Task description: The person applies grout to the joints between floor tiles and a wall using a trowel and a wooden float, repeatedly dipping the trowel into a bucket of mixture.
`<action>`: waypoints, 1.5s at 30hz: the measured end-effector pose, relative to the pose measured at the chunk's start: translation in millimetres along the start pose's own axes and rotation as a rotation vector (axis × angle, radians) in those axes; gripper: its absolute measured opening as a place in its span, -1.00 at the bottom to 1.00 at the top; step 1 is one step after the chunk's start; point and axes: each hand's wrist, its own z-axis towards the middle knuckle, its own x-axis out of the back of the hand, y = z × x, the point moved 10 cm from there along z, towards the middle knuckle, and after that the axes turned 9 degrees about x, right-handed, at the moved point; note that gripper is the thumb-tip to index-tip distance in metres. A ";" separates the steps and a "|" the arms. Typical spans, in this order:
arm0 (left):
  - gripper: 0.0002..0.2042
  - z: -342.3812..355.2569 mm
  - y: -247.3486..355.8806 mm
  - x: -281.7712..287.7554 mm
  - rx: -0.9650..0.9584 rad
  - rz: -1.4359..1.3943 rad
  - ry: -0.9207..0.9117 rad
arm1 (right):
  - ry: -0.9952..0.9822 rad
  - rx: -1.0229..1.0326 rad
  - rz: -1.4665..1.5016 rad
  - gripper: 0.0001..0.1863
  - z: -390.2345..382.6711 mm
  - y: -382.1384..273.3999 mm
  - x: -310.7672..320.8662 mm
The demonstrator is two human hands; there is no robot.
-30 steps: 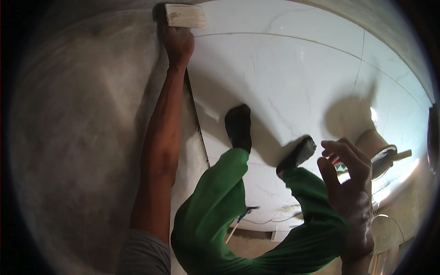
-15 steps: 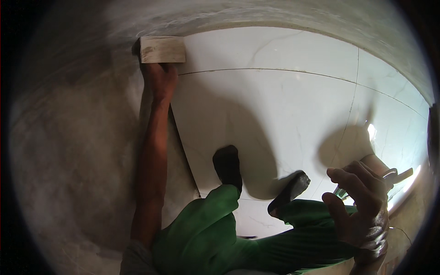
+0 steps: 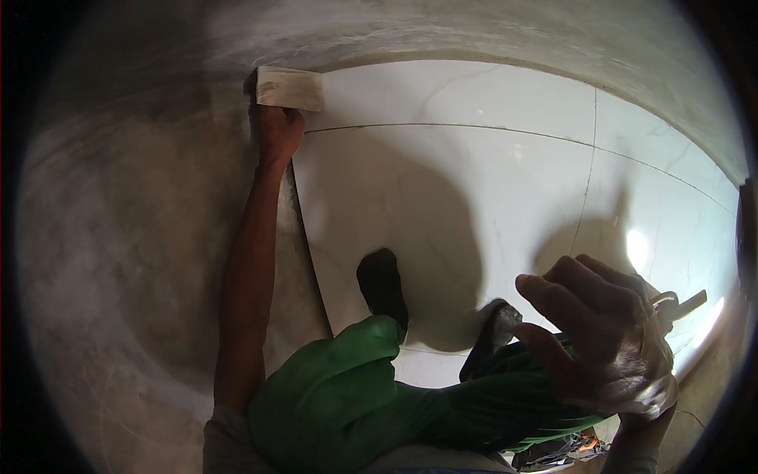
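Note:
At the far left, my left hand (image 3: 278,136) grips a pale rectangular block (image 3: 290,88) with brownish wood-like streaks. The block sits against the corner where the grey surface meets the white tiles. Most of the gripping fingers are hidden behind and under it. My right hand (image 3: 604,324) is raised at the lower right, above my leg. Its fingers are curled, with the thumb slightly apart. Beside it projects a tool with a curved metal neck and a flat, pale end (image 3: 688,306); the palm hides the rest, so its kind is unclear.
White veined tiles (image 3: 442,189) with thin joints cover the floor. A grey cement wall (image 3: 474,35) curves along the far side, and rough grey cement (image 3: 142,261) lies left. My dark-socked feet (image 3: 382,284) rest on the tiles. Coloured clutter (image 3: 580,446) shows at the bottom right.
My right hand has moved left and slightly up in the picture. My left hand still grips the block in the corner. The view has shifted a little, showing clutter at the bottom.

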 end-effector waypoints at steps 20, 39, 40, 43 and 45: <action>-0.68 -10.3 72.7 7.4 -0.089 -0.158 0.123 | 0.085 -0.012 -0.117 -0.52 -68.7 -11.9 3.4; -0.41 -7.3 16.7 2.1 0.129 -0.083 0.210 | 0.172 -0.148 -0.195 -0.50 -128.1 -39.0 -2.5; -0.41 -11.7 25.5 0.4 0.121 -0.088 0.211 | 0.153 -0.133 -0.235 -0.51 -133.5 -44.0 -6.7; -0.41 -20.2 49.2 -11.6 0.176 -0.015 0.157 | 0.168 -0.248 -0.265 -0.52 -154.1 -47.7 -17.8; -0.42 -24.1 77.7 -23.7 0.117 -0.050 0.064 | 0.173 -0.205 -0.264 -0.54 -162.5 -54.1 -18.8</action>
